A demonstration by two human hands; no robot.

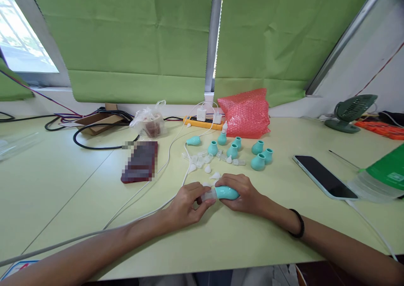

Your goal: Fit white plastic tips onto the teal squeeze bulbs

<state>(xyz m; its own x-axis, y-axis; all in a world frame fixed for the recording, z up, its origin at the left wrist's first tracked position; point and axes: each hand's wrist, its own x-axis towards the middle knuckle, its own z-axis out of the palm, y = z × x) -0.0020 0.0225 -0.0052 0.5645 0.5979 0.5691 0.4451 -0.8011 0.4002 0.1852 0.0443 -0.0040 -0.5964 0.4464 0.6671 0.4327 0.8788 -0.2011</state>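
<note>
In the head view my right hand [243, 192] is wrapped round a teal rubber bulb [226, 192], which lies on its side just above the table. A clear plastic tube piece [208, 194] sits at the bulb's mouth, pinched between the thumb and fingers of my left hand [188, 202]. Beyond my hands stand several more teal bulbs [258, 162], most of them upright with open mouths. One bulb [193, 140] lies on its side. Clear tube pieces [239, 162] and small white tips [207, 168] are scattered between the bulbs and my hands.
A dark red phone [140, 162] lies left and a second phone [325, 176] right, with a cable. A white cord [126, 223] crosses my left forearm. Behind are an orange power strip [205, 123], red bubble-wrap bag [248, 115], cardboard box [97, 124] and green fan [350, 111].
</note>
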